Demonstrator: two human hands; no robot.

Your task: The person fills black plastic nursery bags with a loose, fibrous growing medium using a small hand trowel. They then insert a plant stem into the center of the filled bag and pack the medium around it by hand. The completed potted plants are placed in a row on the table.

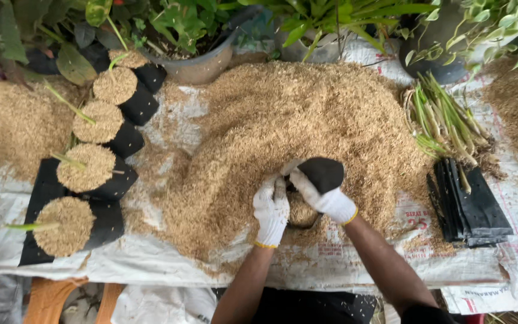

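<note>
1. White plastic sheeting (169, 255) is covering the work surface, with potted green plants (193, 30) lining the top edge of the frame.
2. At the left, five filled black grow bags (115, 183) are lying in a curved row, each packed with tan husk; thin green shoots are sticking out of some of them.
3. Across the centre, a large heap of rice husk (283, 114) is spreading over the sheeting.
4. At lower centre, the left hand (271, 210), in a white glove, is pressing against the near side of a black grow bag (322, 173), fingers curled on its rim.
5. Just to the right, the right hand (325, 195), also gloved, is clamped on that bag's upper edge, holding it against the heap; husk is showing inside the bag between the two hands.
6. At the upper right, a bundle of green cuttings (445, 117) is lying beside the heap.
7. Below it, a stack of flat black bags (472, 207) is resting on the sheeting.
</note>
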